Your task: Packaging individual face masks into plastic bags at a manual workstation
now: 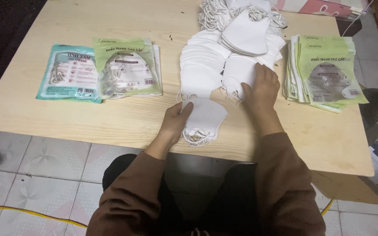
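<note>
Small stack of white masks (203, 120) near the front edge of the wooden table (110, 113), just in front of the big heap of white masks (224, 57), ear loops bunched at the near end. Gripped along its left edge by the left hand (176, 121), thumb on top and fingers under, seemingly to keep the layers squared. Right hand (262, 85) lying flat, fingers spread, on the near right side of the heap, pressing rather than clasping, nothing held in it; probably steadying or peeling off the top pieces. Heap fanned in overlapping rows, within easy reach of both hands. To the right of the heap, a pile of flat green pouches (329, 72). To the left of the heap, well apart, one filled green packet (127, 67) overlapping a filled teal packet (68, 74).
</note>
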